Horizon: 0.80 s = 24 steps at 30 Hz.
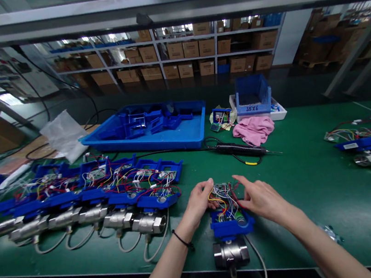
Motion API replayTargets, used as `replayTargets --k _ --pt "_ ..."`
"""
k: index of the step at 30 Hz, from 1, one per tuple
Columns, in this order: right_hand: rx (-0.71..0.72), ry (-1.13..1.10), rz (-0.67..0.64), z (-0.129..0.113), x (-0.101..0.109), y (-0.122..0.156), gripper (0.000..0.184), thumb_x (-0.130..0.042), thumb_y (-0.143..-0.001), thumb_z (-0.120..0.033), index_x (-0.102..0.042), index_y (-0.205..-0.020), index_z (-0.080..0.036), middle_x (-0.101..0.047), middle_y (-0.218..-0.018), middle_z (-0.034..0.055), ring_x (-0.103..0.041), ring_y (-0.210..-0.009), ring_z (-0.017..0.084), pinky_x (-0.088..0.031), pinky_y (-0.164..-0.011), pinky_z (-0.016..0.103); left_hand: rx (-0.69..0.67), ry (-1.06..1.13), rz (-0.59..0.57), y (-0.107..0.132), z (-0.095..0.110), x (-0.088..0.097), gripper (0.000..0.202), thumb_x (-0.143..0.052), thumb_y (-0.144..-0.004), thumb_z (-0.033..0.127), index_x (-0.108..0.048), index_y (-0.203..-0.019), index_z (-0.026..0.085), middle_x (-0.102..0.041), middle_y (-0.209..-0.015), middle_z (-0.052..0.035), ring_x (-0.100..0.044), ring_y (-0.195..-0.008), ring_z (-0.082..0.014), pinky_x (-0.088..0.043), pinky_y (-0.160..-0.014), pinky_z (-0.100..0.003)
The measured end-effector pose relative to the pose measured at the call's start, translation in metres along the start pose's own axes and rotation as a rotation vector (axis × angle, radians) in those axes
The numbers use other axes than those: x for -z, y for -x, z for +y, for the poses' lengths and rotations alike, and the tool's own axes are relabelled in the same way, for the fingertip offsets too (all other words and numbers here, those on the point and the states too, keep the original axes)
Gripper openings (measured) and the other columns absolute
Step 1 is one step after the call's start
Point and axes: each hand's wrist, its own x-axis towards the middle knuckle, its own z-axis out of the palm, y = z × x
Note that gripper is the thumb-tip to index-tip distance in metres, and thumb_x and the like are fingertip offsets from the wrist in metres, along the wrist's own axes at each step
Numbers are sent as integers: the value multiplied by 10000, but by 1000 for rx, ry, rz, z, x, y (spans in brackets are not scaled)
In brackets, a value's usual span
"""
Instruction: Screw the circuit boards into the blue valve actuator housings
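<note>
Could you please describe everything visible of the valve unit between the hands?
The valve unit sits at the table's front edge: silvery, metallic body, pale cable, and open, blue, plastic-looking housing. Colored wires and a green circuit board lie beyond. The left hand holds the board's left side; the right hand is spread at its right.

Single head-worn view, facing forward and down across the flat green-topped desk (306, 227).
Viewpoint stands above the desk's near edge, behind the bare left hand (197, 202) and bare right hand (263, 197), both at close range below mid-frame. Coverage is wide, running sideways along the desk; the pale horizontal metal beam (84, 19) spans the upper frame, and the light-grey open shelving (159, 61) faces the camera from well beyond.
</note>
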Motion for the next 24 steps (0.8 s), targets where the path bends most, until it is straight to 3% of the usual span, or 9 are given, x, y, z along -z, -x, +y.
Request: replayTargets --k 4,7,11,15,18,21,22,24 --pt "13 120 -22 2 4 5 481 -530 -841 -389 -537 -1278 -187 -717 -800 101 -666 -786 239 -450 -754 360 -16 18 3 2 -1 1 347 -565 -839 473 -499 -955 153 -659 -585 -10 -616 -470 -105 -473 -463 -167" --pt "26 167 -56 3 5 6 397 -398 -903 -331 -549 -1263 -258 -714 -934 107 -667 -796 225 -444 -707 336 -29 36 -1 4 -2 1 313 -543 -860 434 -487 -990 155 -653 -604 0 -640 -515 -116 -475 -469 -167" --pt "77 186 -93 1 2 2 319 -405 -896 -351 -695 -951 -228 -693 -857 95 -641 -805 216 -432 -721 320 -33 47 -7 5 -2 0 315 -544 -859 437 -485 -999 160 -645 -600 8 -648 -528 -121 -475 -470 -170" --pt "102 156 -48 3 -2 -4 352 -397 -904 -340 -683 -803 -160 -662 -930 127 -612 -879 201 -423 -781 304 -4 21 -15 6 -1 1 382 -559 -823 521 -499 -936 162 -662 -581 -18 -610 -455 -113 -471 -459 -181" --pt "86 99 -25 8 -9 -5 354 -396 -911 -339 -650 -740 -160 -663 -745 77 -606 -688 157 -425 -652 266 27 -17 -24 3 1 2 404 -540 -815 564 -495 -864 166 -660 -539 -32 -574 -403 -102 -438 -423 -171" --pt "73 37 23 13 -20 -5 228 -453 -887 -305 -631 -914 -166 -671 -723 30 -608 -622 135 -432 -585 237 62 -63 -40 -3 3 1 398 -510 -828 568 -480 -838 171 -651 -511 -30 -557 -378 -99 -410 -396 -164" --pt "72 22 49 13 -23 -6 253 -475 -873 -281 -592 -1066 -166 -686 -789 31 -623 -645 134 -448 -594 233 72 -80 -47 -5 4 1 395 -503 -832 565 -478 -842 171 -653 -512 -30 -558 -377 -100 -413 -398 -167" --pt "79 12 105 14 -29 -7 496 -503 -851 -247 -401 -1333 -183 -689 -951 52 -653 -734 145 -487 -660 249 85 -119 -66 -9 5 -1 392 -494 -838 560 -478 -855 169 -655 -516 -29 -560 -378 -101 -420 -406 -172"
